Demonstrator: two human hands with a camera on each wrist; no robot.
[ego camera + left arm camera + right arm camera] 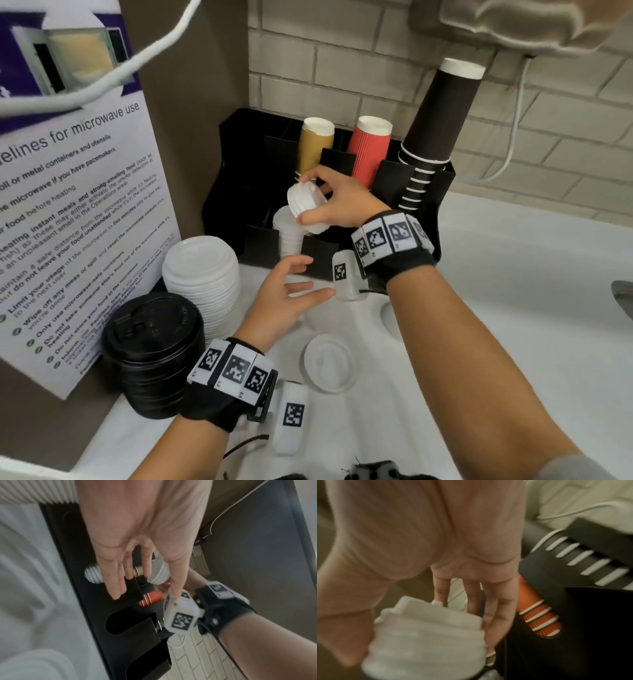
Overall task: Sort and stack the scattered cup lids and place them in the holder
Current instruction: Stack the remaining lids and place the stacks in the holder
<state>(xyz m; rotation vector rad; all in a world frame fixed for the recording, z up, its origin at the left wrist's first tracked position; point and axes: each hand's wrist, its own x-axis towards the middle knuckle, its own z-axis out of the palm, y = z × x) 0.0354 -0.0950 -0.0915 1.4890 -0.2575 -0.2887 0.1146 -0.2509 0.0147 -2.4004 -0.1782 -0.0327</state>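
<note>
My right hand (320, 202) grips a short stack of small white lids (306, 209), tilted, above the front slot of the black holder (236, 164). The same stack (426, 639) fills the lower right wrist view. More small white lids (287, 236) stand in that slot below it. My left hand (294, 284) hovers with straight, spread fingers just in front of the holder and holds nothing; its fingers (116, 582) show in the left wrist view. A tall stack of large white lids (202, 274) and a stack of black lids (154, 349) stand at left. One loose white lid (329, 363) lies on the counter.
The holder's back slots carry a tan cup stack (315, 147), a red cup stack (370, 150) and a tall black cup stack (435, 130). A microwave notice (68, 222) leans at left. A brick wall (342, 68) runs behind. A white cable (513, 120) hangs at right.
</note>
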